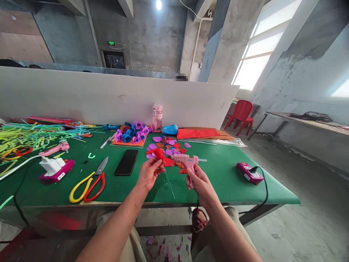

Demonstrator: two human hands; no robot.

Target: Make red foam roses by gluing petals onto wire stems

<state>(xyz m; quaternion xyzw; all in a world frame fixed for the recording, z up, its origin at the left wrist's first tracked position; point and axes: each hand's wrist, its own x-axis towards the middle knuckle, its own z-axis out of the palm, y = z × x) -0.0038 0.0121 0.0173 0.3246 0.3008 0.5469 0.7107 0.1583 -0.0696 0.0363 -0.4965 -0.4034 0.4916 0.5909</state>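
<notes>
My left hand (pixel 149 173) is closed on a red paper flower (pixel 159 154) with a thin green stem (pixel 169 185) that hangs down over the table's front edge. My right hand (pixel 198 179) grips a pink glue gun (pixel 185 160), its nozzle pointing left at the flower. Both hands hover over the green table (pixel 218 178) near its front edge. Just behind them lies a scatter of red, purple and brown paper petals (pixel 167 145).
A black phone (pixel 126 162), yellow-and-red scissors (pixel 88 183), a second pink glue gun (pixel 54 149), a white charger on a pink power strip (pixel 54 168) and green strips (pixel 27 134) lie left. Finished flowers (pixel 132 133), pink bottle (pixel 157 117), red sheets (pixel 197 133), another power strip (pixel 249 173), red chair (pixel 241 114).
</notes>
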